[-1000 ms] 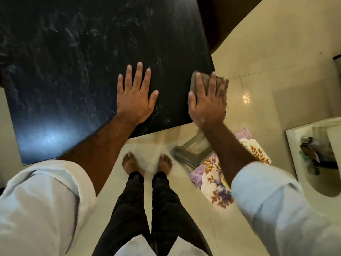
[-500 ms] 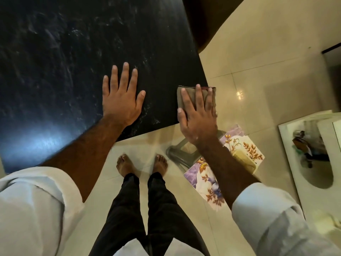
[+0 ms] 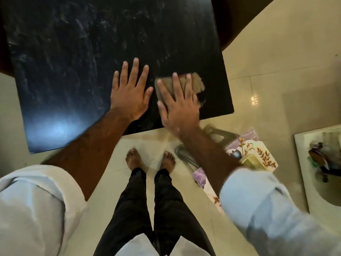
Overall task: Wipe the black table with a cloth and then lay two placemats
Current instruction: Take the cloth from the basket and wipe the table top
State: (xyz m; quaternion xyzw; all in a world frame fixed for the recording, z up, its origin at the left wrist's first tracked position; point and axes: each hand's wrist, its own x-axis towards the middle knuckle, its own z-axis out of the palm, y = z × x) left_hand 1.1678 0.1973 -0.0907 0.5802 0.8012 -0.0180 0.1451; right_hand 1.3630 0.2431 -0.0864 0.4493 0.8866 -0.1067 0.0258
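The black table (image 3: 73, 61) fills the upper left, its surface streaked with pale smears. My left hand (image 3: 132, 95) lies flat on it near the front edge, fingers spread, holding nothing. Just to its right, my right hand (image 3: 178, 106) presses a folded grey-brown cloth (image 3: 197, 83) flat against the tabletop close to the front right corner; the cloth shows past my fingertips and is blurred. Floral placemats (image 3: 258, 156) in purple and cream lie on a stool below the table's right corner, partly hidden by my right forearm.
A metal-framed stool (image 3: 186, 159) stands on the pale tiled floor right of my bare feet (image 3: 150, 159). A white washbasin (image 3: 321, 174) with items in it sits at the right edge. A dark wooden piece (image 3: 239, 15) lies behind the table's far right corner.
My right hand has slid the cloth leftward from the table's right edge onto the surface, closer to my left hand. The left hand stays flat in place.
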